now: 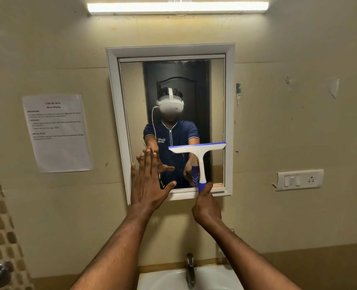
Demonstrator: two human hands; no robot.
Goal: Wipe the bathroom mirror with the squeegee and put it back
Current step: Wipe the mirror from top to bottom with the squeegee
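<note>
A white-framed mirror (229, 101) hangs on the beige wall straight ahead. My right hand (207, 208) grips the blue handle of a white squeegee (200, 158). The squeegee's blue-edged blade lies level against the lower right of the glass, with the handle pointing down. My left hand (147, 185) is spread flat, fingers up, against the mirror's lower left corner and frame. A person wearing a white headset and a dark blue shirt is reflected in the glass.
A white sink (163, 279) with a metal tap (190, 271) sits below my arms. A printed sheet (57, 132) is taped on the wall at left. A switch plate (300, 180) is at right, a tube light (177, 7) above. Tiled wall at far left.
</note>
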